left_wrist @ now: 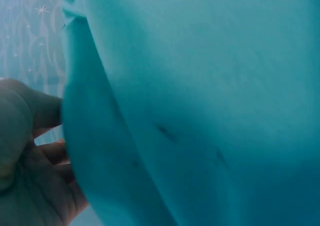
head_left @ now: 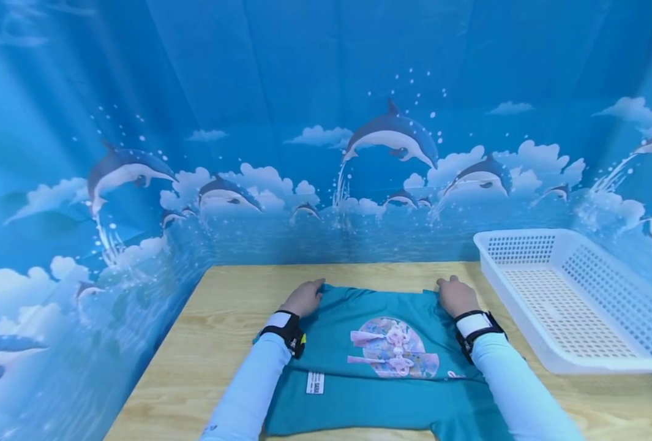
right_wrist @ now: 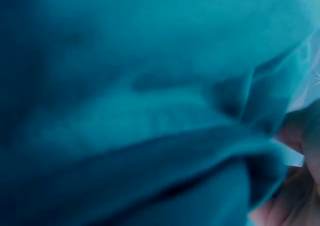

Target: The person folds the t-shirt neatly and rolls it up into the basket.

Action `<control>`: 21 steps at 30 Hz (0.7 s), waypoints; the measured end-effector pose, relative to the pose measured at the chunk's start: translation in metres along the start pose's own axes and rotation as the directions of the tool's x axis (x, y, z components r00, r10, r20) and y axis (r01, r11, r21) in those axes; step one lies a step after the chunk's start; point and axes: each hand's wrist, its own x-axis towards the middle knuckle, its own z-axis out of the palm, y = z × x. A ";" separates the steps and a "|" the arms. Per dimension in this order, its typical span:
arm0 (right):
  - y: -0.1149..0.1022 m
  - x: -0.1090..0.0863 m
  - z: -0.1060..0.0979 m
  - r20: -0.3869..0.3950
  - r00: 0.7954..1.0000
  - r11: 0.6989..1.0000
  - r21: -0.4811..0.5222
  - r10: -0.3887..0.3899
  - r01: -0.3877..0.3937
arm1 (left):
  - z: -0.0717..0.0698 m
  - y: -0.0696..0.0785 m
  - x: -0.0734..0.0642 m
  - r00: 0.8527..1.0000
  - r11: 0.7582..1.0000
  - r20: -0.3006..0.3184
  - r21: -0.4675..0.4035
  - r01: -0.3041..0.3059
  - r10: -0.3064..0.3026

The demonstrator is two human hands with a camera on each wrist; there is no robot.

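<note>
A teal T-shirt lies over the wooden table, part of it lifted between the two arms. It bears a round print with pink and white figures, and a small white label shows lower left. My left hand pinches the shirt's far left corner; in the left wrist view the thumb and fingers of that hand meet at the cloth's edge. At the far right corner my right hand pinches the cloth too. Folded fabric fills most of the right wrist view and hides some fingertips.
A white perforated plastic basket stands on the table to the right, close to the right forearm. Behind the wooden tabletop and along its left side hangs a blue curtain printed with dolphins.
</note>
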 end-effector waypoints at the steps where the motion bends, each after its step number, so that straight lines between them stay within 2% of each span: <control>1: -0.001 -0.001 -0.001 0.004 1.000 1.000 -0.004 -0.004 0.004 | 0.000 0.001 0.001 1.000 1.000 -0.004 0.004 0.009 -0.009; 5: -0.003 -0.005 -0.008 0.074 0.997 0.998 0.061 -0.009 0.004 | 0.001 0.001 0.001 0.999 0.998 0.003 0.053 0.044 -0.044; 9: -0.001 -0.006 -0.009 0.127 0.992 0.993 0.122 -0.028 0.012 | 0.002 -0.001 -0.002 0.999 0.991 -0.006 0.125 0.049 -0.049; 12: 0.002 -0.007 -0.011 0.105 0.994 0.985 0.175 -0.022 0.004 | -0.002 -0.002 -0.006 0.999 0.995 -0.038 0.096 0.036 -0.033; 15: 0.006 -0.007 -0.022 0.053 0.998 0.964 0.264 0.028 -0.041 | -0.014 -0.002 -0.009 0.995 0.999 -0.096 0.032 0.031 -0.028; 17: 0.008 -0.007 -0.035 0.013 0.995 0.931 0.350 0.104 -0.102 | -0.027 -0.001 -0.010 0.984 0.999 -0.171 -0.037 0.036 -0.042; 19: 0.009 -0.004 -0.050 -0.023 0.980 0.886 0.432 0.198 -0.169 | -0.040 0.001 -0.009 0.967 0.992 -0.242 -0.117 0.052 -0.079; 21: 0.009 0.001 -0.063 -0.051 0.948 0.807 0.540 0.315 -0.239 | -0.050 0.002 -0.006 0.946 0.979 -0.301 -0.191 0.065 -0.121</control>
